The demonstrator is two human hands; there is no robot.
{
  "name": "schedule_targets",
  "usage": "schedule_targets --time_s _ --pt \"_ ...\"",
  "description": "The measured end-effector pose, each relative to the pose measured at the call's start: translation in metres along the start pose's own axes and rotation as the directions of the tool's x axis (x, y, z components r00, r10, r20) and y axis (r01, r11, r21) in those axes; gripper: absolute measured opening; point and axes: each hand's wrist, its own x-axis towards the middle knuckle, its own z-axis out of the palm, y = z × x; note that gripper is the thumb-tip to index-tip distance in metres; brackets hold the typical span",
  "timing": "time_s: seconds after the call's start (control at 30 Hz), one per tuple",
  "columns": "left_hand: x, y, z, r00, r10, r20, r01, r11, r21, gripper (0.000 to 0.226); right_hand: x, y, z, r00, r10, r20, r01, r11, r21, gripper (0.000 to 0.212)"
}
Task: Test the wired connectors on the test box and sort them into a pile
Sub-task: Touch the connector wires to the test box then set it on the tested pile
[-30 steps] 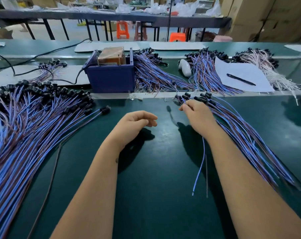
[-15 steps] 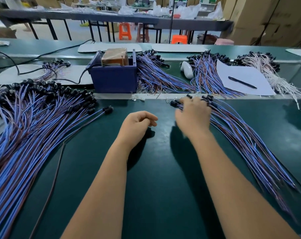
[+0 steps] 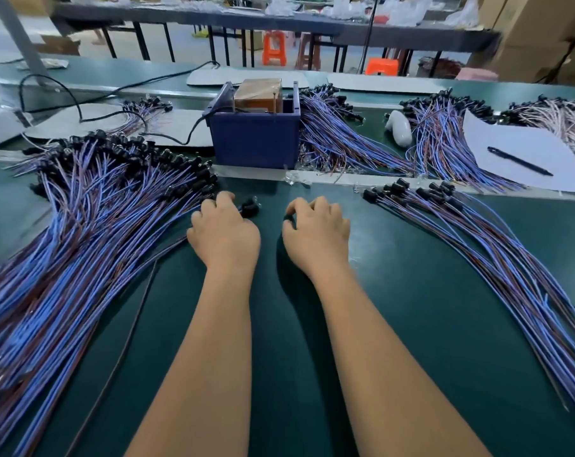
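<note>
Fingers (image 3: 312, 206) of right hand (image 3: 316, 232) curled (knuckles up), pinching a black connector (image 3: 287, 219).

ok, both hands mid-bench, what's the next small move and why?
Probably carry the black connector pinched in the right hand forward to the blue test box: it is held short of the box, while the left hand rests at the big pile.

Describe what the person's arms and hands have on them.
Both forearms are bare as far as the picture shows: no sleeves or cuffs come into view. The left hand and the right hand wear no gloves, and no rings, watch or wrist strap show. The fingers are bare, with no finger cots or tape.
</note>
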Motion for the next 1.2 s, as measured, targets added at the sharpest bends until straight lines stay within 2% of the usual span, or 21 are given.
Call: schedule_targets --time_s 0.17,0.3,0.37,0.47,0.6,0.77,0.9,1.07,1.13,1.2 --pt "0.004 -0.003 0.001 1.0 0.013 -0.027 -0.013 1.0 0.011 0.035 -0.001 0.007 -0.004 1.0 0.017 0.013 -0.019 0.977 0.213 0.022" --pt "0.006 -0.006 0.0 0.969 0.031 -0.244 -0.113 0.936 -0.332 0.028 -0.005 0.003 -0.008 0.998 0.039 -0.049 -0.014 0.905 0.426 0.02" --pt "0.007 -0.007 -0.002 0.952 0.026 -0.304 -0.152 0.905 -0.398 0.026 -0.007 0.0 -0.009 0.998 0.02 -0.052 0.007 0.879 0.476 0.019" --pt "0.011 -0.008 0.0 0.972 0.055 -0.228 -0.139 0.916 -0.376 0.026 -0.009 -0.001 -0.007 0.999 -0.02 -0.045 0.039 0.879 0.476 0.018" --pt "0.013 -0.005 0.006 0.992 0.117 -0.041 -0.123 0.973 -0.194 0.037 -0.007 0.001 -0.005 1.0 -0.015 -0.02 0.023 0.876 0.481 0.017" --pt "0.012 -0.003 0.008 0.989 0.144 -0.019 -0.145 0.982 -0.12 0.03 -0.006 0.002 -0.006 1.0 -0.006 0.001 0.005 0.872 0.489 0.019" --pt "0.01 -0.004 0.006 0.986 0.115 -0.122 -0.139 0.968 -0.209 0.026 -0.006 0.002 -0.006 1.0 -0.009 0.005 0.006 0.868 0.496 0.018" --pt "0.011 -0.002 0.004 0.976 -0.006 -0.216 -0.068 0.94 -0.335 0.021 -0.005 0.004 -0.004 0.999 -0.026 -0.017 0.032 0.865 0.501 0.018" --pt "0.012 -0.002 0.003 0.968 -0.007 -0.251 -0.113 0.88 -0.462 0.017 -0.006 0.004 -0.004 0.999 -0.035 -0.016 0.038 0.838 0.544 0.018" --pt "0.011 0.001 -0.001 0.965 0.013 -0.261 -0.176 0.769 -0.615 0.012 -0.006 0.002 -0.008 1.0 -0.027 0.004 0.018 0.749 0.663 0.021"
